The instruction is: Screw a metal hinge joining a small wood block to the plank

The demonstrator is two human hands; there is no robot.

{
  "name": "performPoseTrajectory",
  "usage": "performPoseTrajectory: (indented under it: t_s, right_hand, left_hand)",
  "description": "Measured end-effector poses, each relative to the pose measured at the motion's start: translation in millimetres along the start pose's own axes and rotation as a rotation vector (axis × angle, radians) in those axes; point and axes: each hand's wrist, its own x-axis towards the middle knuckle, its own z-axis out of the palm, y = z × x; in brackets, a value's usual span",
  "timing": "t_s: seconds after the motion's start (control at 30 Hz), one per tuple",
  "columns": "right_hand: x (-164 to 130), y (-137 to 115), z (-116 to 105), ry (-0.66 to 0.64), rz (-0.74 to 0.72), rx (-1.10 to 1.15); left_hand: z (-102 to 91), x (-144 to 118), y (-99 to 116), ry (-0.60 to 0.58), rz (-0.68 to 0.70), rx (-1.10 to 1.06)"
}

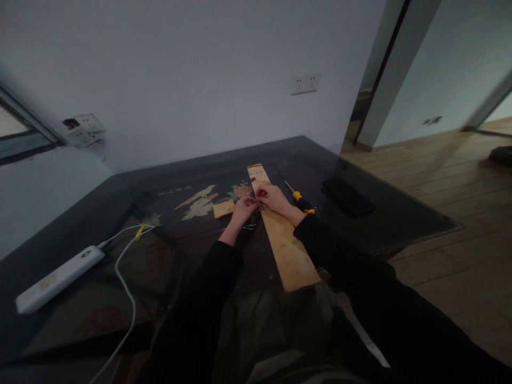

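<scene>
Both hands met over the long wooden plank [285,240], which lay on the dark glass desk [384,213] and ran from its far middle to overhang the near edge. The left hand [244,208] and right hand [274,198] pinched something small between their fingers [258,201] just above the plank's left edge; what it was could not be made out. A short wood offcut [223,208] lay just left of the left hand. A yellow-handled screwdriver [300,198] lay just right of the right wrist, a black phone [348,196] further right, a white power strip [60,277] near the left edge
</scene>
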Motion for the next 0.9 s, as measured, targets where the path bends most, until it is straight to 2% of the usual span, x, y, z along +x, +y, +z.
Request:
performPoseTrajectory:
  t_s: [0.43,0.73,0.9]
  right_hand:
    - [0.9,-4.5,-1.9,0.005,0.011,0.004]
    - [2.3,-3.6,-1.2,-0.011,0.028,-0.02]
    - [2.1,-3.1,-0.6,-0.014,0.026,-0.047]
  left_hand:
    - [1.8,9.7,-10.2,-0.005,0.055,0.028]
    - [0.7,9.1,-8.1,0.013,0.07,0.053]
    - [2.6,10.1,-9.8,0.038,0.136,0.081]
